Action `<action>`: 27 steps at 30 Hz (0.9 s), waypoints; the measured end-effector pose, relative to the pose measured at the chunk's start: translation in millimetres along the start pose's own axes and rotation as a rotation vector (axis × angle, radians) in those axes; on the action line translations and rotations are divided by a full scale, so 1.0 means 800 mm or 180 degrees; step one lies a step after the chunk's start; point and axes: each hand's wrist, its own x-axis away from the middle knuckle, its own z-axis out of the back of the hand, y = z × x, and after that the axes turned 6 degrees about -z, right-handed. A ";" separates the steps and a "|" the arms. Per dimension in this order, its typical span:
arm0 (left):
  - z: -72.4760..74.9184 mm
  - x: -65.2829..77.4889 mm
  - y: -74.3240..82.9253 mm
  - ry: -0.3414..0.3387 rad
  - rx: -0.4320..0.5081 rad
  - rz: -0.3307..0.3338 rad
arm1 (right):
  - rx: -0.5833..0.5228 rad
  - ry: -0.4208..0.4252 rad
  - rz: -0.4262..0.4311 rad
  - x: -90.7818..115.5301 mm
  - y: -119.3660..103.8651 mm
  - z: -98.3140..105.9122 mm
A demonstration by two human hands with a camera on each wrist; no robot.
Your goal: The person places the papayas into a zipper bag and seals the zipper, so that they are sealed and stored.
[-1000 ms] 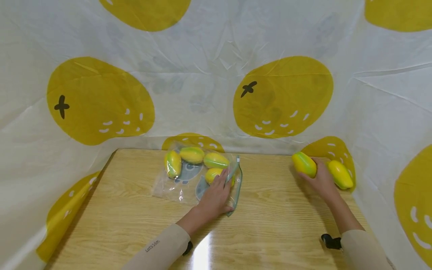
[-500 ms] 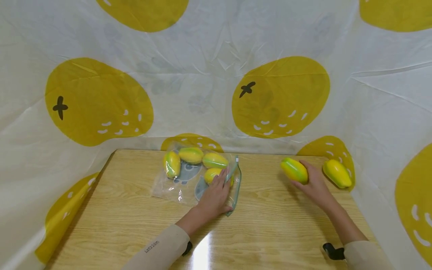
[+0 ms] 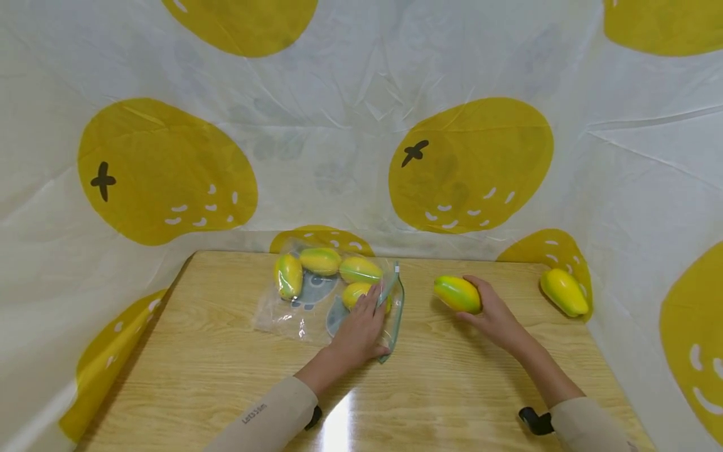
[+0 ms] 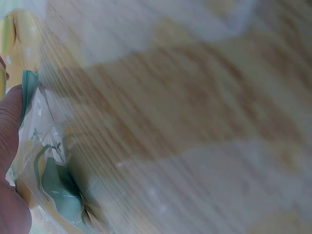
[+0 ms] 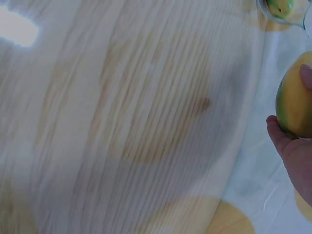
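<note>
In the head view, my left hand (image 3: 358, 329) holds the mouth edge of a clear zip bag (image 3: 299, 320), its fingers along the top layer and thumb by the green strip. Several yellow-green papayas (image 3: 321, 260) lie inside the bag; my fingers partly cover one. The left wrist view shows the thumb (image 4: 9, 126) against the zip strip (image 4: 29, 87). Right of the bag, my right hand (image 3: 494, 314) grips a papaya (image 3: 454, 294) between thumb and fingers, just above the table. That papaya (image 5: 295, 102) is cut off at the right wrist view's edge.
Another papaya (image 3: 565, 292) lies at the table's back right corner, beside the curtain. A white curtain (image 3: 322, 144) printed with large yellow fruit encloses the wooden table (image 3: 209, 370) at the back and sides. Light glares off the table's front.
My right hand has carried its papaya leftward, away from the papaya at the back right and closer to the bag's mouth. My left hand and the bag have stayed in place.
</note>
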 end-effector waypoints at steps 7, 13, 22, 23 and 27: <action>-0.003 0.000 0.000 -0.0004 -0.0025 0.0009 | 0.0064 -0.0147 0.0194 -0.012 -0.019 -0.025; -0.003 0.001 -0.002 0.0065 -0.0038 -0.0016 | 0.0217 -0.0318 0.0330 -0.023 -0.029 -0.042; -0.002 0.000 -0.003 0.0056 -0.0075 -0.0045 | 0.0361 -0.0401 0.0521 -0.040 -0.040 -0.051; -0.002 0.000 -0.003 0.0046 -0.0067 -0.0040 | 0.0386 -0.0418 0.0548 -0.041 -0.041 -0.051; -0.003 0.000 -0.002 0.0025 -0.0018 -0.0026 | 0.0452 -0.0471 0.0584 -0.046 -0.045 -0.055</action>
